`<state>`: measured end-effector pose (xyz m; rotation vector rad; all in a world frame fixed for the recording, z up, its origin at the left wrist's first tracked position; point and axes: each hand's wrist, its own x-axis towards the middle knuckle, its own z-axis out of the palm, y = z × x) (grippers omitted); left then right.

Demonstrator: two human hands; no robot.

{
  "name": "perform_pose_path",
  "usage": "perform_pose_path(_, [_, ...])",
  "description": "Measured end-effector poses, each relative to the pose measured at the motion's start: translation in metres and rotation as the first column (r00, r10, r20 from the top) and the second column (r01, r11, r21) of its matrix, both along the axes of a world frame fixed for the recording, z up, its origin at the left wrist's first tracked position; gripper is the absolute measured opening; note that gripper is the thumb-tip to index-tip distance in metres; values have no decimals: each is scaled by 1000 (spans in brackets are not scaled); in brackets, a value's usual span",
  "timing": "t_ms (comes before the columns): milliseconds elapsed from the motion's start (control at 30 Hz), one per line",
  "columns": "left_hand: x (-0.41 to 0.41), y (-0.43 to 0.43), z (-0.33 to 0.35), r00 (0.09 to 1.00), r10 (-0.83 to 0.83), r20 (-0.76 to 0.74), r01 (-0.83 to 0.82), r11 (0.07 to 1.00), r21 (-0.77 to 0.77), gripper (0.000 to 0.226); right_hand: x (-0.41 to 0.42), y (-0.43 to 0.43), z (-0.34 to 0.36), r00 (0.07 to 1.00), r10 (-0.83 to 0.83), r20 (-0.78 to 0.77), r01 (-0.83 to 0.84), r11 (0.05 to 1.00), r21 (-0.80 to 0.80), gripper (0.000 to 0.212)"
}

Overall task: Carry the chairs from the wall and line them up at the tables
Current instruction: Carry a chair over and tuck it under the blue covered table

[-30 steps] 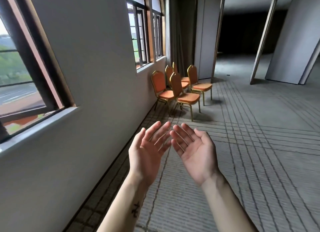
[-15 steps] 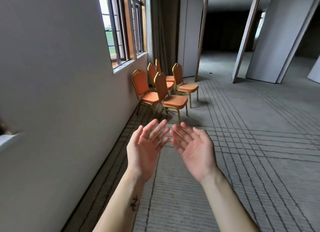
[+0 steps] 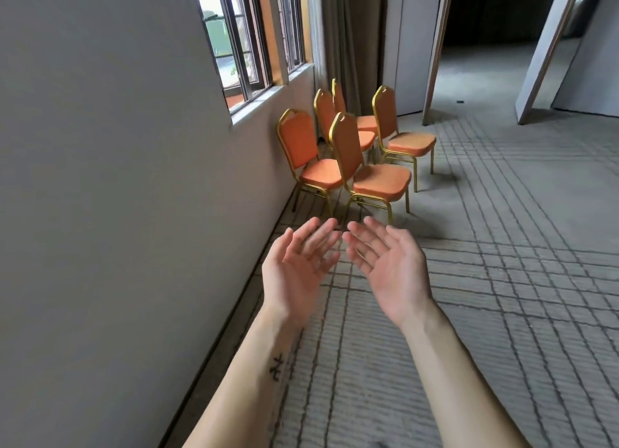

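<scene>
Left hand (image 3: 294,270) and right hand (image 3: 392,266) are both hanging out front, palms turned up and inward, fingers spread and relaxed, gripping nothing. Fingertips are nearly meeting in the middle, not touching. Left-hand fingers are blurring a bit.

Outward from the fingertips: bare carpet (image 3: 502,280), then the chair cluster straight ahead, well apart from both hands. No contact yet.

Nearest chair (image 3: 378,181) is sitting just beyond the gap between the hands, slightly to the right-hand side. Its backrest is standing upright on the near-left side, with the seat pointing away to the right. Wall-side chair (image 3: 303,146) is standing just beside it, close to the wall (image 3: 117,179) under the window (image 3: 241,45), lined up more with the left hand. Three more chairs are bunching behind; the right one (image 3: 407,144) is standing clear.

Judgement: the nearest chair is looking like the first pick, and the right hand is sitting marginally nearer. Tables aren't showing.
</scene>
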<state>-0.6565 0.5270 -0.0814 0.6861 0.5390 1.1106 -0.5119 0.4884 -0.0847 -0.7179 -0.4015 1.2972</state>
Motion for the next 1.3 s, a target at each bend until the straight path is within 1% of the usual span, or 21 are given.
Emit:
perform_pose_path(67, [13,57,0,999,37,-10,-37,999,-18,51,13,61,-1,1000,15,-12,-15,1000,-13,40])
perform_pose_path(167, [31,134,13,998,45,-43,-44,999,25,48,28,144,8,999,53,12,-53,999,-8,41])
perform_pose_path(267, [43,203,15,993,76,-95,-71,996,51,46,39,216,12,992,106,67,-105,994,-22,39])
perform_pose_path(400, [60,300,-6,982,110,-156,-108,994,25,44,55,317,-4,978,126,168,-117,991,-63,36])
perform_pose_path(500, [72,379,-29,976,77,-202,-71,997,38,44,68,397,-25,974,114,197,-98,991,-91,35])
perform_pose_path(600, [72,465,-49,952,71,-299,-44,995,95,41,77,477,-39,964,97,248,-67,990,-127,36])
perform_pose_path(633, [74,510,-58,939,48,-341,-11,994,112,40,79,517,-43,956,93,277,-51,987,-155,36])
perform_pose_path(700, [75,548,-58,901,53,-430,16,987,157,35,86,550,-45,946,109,306,-50,980,-195,36])
perform_pose_path(733, [75,580,-58,888,53,-458,27,986,165,33,90,577,-45,940,115,321,-50,978,-204,36])
perform_pose_path(800, [85,642,-56,862,63,-504,59,973,222,30,102,632,-45,922,81,378,-9,982,-188,36])
perform_pose_path(900, [100,712,-52,834,23,-552,114,971,212,32,123,692,-45,905,44,423,49,977,-207,35])
perform_pose_path(933, [108,738,-55,810,27,-585,145,958,246,29,131,716,-48,899,14,437,85,975,-205,34])
perform_pose_path(967, [115,760,-60,766,50,-640,189,936,299,29,139,738,-52,890,0,456,106,972,-208,32])
perform_pose_path(1033, [131,807,-73,624,119,-772,315,866,388,29,158,784,-64,889,-3,457,123,965,-232,28])
perform_pose_path(1067, [140,831,-78,568,154,-809,379,823,423,32,169,809,-71,897,2,442,114,965,-235,27])
perform_pose_path(1100, [151,858,-85,533,173,-828,413,802,433,36,181,836,-79,909,14,416,95,966,-241,28])
perform_pose_path(1167, [176,908,-99,506,199,-839,421,792,442,38,206,892,-98,918,39,394,62,968,-242,29])
perform_pose_path(1233, [195,944,-104,491,230,-840,417,785,459,37,226,934,-106,921,50,387,52,968,-247,29])
perform_pose_path(1300, [219,988,-110,454,243,-857,427,785,449,35,250,982,-114,924,60,377,46,963,-266,28])
